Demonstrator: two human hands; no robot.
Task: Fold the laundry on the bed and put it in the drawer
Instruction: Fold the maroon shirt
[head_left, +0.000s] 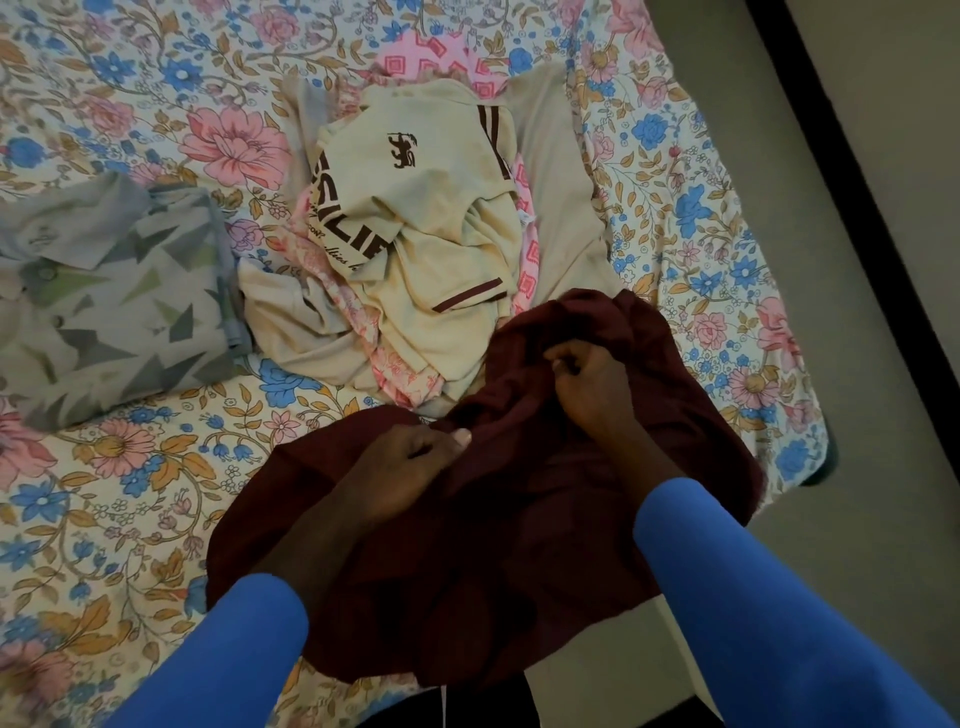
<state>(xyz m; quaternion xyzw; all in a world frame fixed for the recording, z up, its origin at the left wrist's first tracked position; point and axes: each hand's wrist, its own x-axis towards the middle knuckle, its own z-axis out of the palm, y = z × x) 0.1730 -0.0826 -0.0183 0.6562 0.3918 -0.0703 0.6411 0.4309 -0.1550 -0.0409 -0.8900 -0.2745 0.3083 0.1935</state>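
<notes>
A dark maroon garment (498, 561) lies crumpled at the near edge of the bed, partly hanging over it. My left hand (410, 467) pinches a fold of it between thumb and fingers. My right hand (587, 384) grips the same cloth a little farther up, fingers curled into it. Behind it sits a heap of unfolded laundry: a cream shirt with dark lettering (415, 208) on top of pink patterned cloth (400, 374) and a beige piece (556, 208). A folded grey shirt with a triangle print (119, 301) lies at the left.
The bed carries a floral sheet (130, 509) in pink, blue and tan. Its right edge drops to a grey floor (857, 389) crossed by a dark strip (841, 156). No drawer is in view.
</notes>
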